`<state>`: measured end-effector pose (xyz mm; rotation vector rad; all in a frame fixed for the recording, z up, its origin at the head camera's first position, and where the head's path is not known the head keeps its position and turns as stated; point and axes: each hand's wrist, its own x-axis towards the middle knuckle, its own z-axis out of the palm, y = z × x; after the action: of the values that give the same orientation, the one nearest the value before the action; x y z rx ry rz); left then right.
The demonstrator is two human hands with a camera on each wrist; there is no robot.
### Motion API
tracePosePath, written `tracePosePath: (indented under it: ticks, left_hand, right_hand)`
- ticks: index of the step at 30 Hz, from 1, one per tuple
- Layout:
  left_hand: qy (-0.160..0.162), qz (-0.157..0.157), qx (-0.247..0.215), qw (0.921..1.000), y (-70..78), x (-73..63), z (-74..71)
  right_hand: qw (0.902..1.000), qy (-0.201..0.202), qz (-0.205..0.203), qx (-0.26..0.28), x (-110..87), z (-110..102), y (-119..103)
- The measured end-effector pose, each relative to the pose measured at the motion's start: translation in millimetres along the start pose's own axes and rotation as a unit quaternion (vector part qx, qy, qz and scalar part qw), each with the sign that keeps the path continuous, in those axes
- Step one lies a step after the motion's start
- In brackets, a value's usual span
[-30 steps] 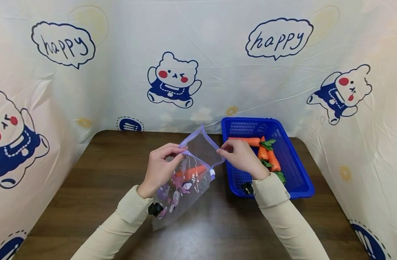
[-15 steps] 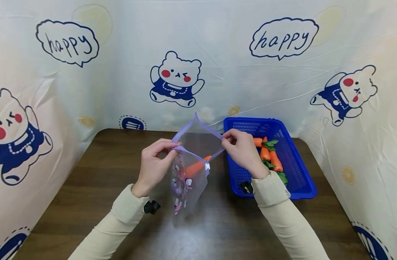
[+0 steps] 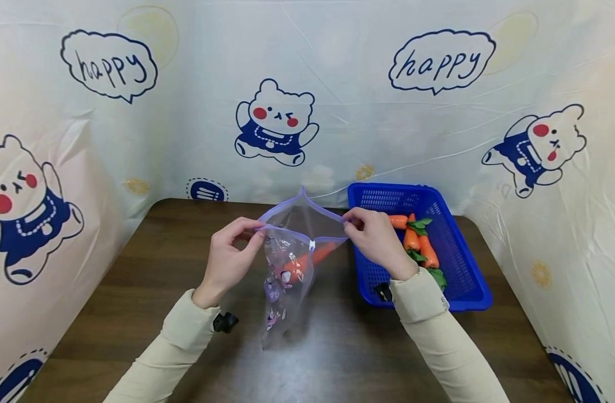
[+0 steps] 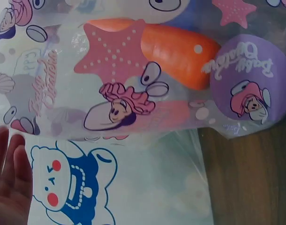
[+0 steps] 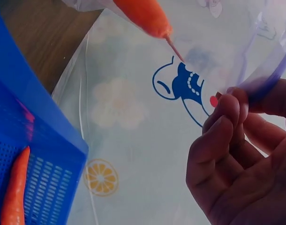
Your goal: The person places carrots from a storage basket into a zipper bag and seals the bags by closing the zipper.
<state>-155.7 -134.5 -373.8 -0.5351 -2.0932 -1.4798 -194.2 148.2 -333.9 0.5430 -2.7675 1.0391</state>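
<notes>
A clear zip bag (image 3: 299,291) with a purple rim and cartoon prints hangs between both hands, its mouth spread wide. The left hand (image 3: 231,257) pinches the rim's left side between thumb and fingers. At the rim's right corner the right hand (image 3: 375,238) does the same, as the right wrist view also shows. Inside the bag lies an orange carrot (image 4: 180,51), slanted, its thin tip (image 5: 176,47) toward the right hand. A white slider (image 3: 312,245) sits on the near rim.
Right of the bag stands a blue perforated basket (image 3: 466,268) holding several carrots (image 3: 428,252) with green leaves, partly hidden by the right hand and wrist. Everything rests on a dark wooden table (image 3: 151,268). A printed white cloth (image 3: 358,129) walls the back and sides.
The left hand has moved left, away from the right hand, and the bag's mouth has widened. The bag turned to hang more upright, and the carrot inside shifted with it.
</notes>
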Motion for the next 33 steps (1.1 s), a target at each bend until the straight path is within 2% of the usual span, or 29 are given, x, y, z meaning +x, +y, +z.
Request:
tracePosePath:
  ticks: [7,11,15,23,33]
  left_hand:
    - [-0.001,0.015,0.045,0.9989,6.8,4.9,-3.6]
    - [0.003,0.03,0.046,0.9985,11.8,9.7,-6.1]
    - [-0.002,0.039,0.048,0.9981,13.4,12.0,-8.4]
    - [-0.01,0.024,0.063,0.9977,11.0,11.6,-10.1]
    - [-0.003,0.02,0.061,0.9979,10.3,11.7,-12.2]
  right_hand:
    - [0.9997,0.024,0.004,0.002,0.6,-3,1]
    - [0.9978,0.063,-0.009,0.021,0.4,-7,-1]
    - [0.9971,0.07,-0.007,0.027,0.6,-9,-2]
    - [0.9982,0.057,0.009,0.017,3.0,-17,7]
    - [0.9933,0.107,0.036,0.023,7.6,-49,21]
